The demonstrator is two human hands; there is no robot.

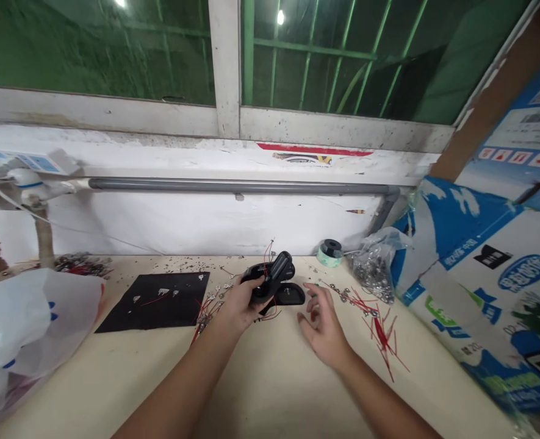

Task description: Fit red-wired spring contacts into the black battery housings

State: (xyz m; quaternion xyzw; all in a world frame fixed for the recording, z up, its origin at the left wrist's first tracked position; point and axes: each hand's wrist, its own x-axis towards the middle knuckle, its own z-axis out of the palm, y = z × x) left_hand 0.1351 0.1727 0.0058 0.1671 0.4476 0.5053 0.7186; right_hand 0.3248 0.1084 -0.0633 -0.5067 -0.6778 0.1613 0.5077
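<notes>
The left hand [244, 303] curls its fingers firmly round the lower part of a black plastic hand tool [274, 273], holding it tilted just above the counter [274, 384] with its upper end pointing away from the person. Gripping the tool in one hand leaves the other free, which may be why it is held this way. The right hand [324, 326] is spread, its fingers loosely curved, and hovers just right of the tool without seeming to hold anything.

A black oval piece [290, 294] lies on the counter just below and to the right of the tool. Also to the right, within easy reach of the right hand, a loose spread of metal terminals with red wires [356, 308] fans across the counter. Behind these, further right of the tool, sit a roll of tape [329, 253] and a clear plastic bag of small metal parts [374, 271], probably kept close as a supply. Left of the tool, a black mat [153, 302] carries a few pale metal pieces and a red wire, its dark surface perhaps chosen to make them easy to see. Further left lies a white plastic bag [27, 329].
</notes>
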